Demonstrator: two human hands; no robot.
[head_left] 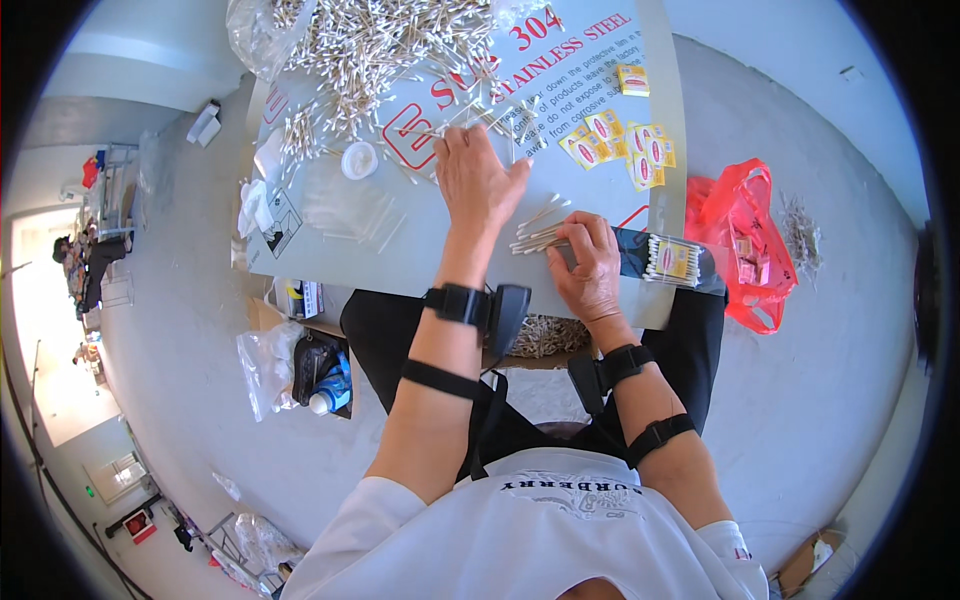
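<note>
My left hand [476, 182] reaches over the table at the near edge of a large heap of loose cotton swabs [370, 60]. Its fingers are bent down toward a few scattered swabs, and its thumb stands apart from them. What lies under the fingertips is hidden. Closer to me, my right hand [586, 265] is closed on a small bundle of cotton swabs [537, 240], whose white tips stick out to the left. Just right of that hand lies a clear pack of swabs [672, 261] with a yellow label, on a dark strip.
Yellow printed cards [600, 138] lie on the table's right side. A round white lid or cup [359, 160] and clear plastic sleeves [350, 215] are on the left. A red plastic bag [745, 250] hangs past the right edge. Below the table stands a box of swabs [548, 338].
</note>
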